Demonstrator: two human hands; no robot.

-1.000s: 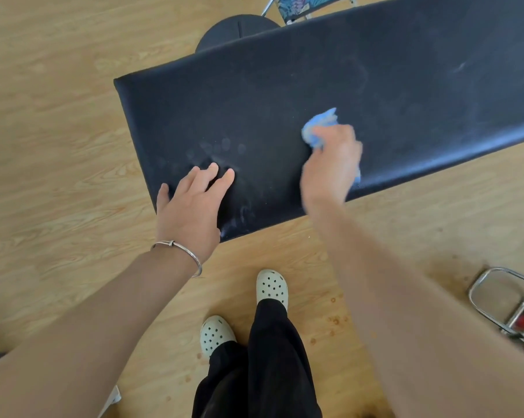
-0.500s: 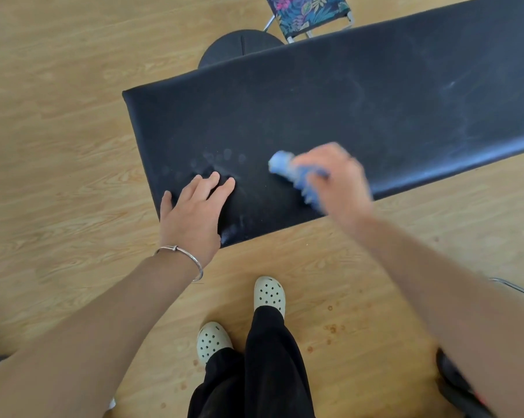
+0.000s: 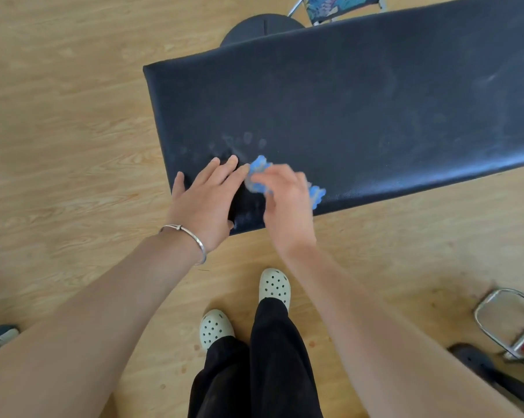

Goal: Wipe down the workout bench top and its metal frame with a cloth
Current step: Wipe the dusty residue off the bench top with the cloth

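Your left hand [image 3: 205,200] lies flat, fingers straight, on the near left corner of the black padded vinyl counter [image 3: 360,101], where it has stayed. Your right hand [image 3: 288,203] clutches the crumpled blue cloth [image 3: 259,168], blurred in mid-stroke. A second ago the cloth worked nearer the pad's middle; it has swept left along the near edge and now almost touches your left fingertips. This stroke looks spent, yet pale finger smudges [image 3: 245,140] just beyond remain, and the metal frame is out of sight.

Bright even daylight, motion-blurred right hand [image 3: 285,203]
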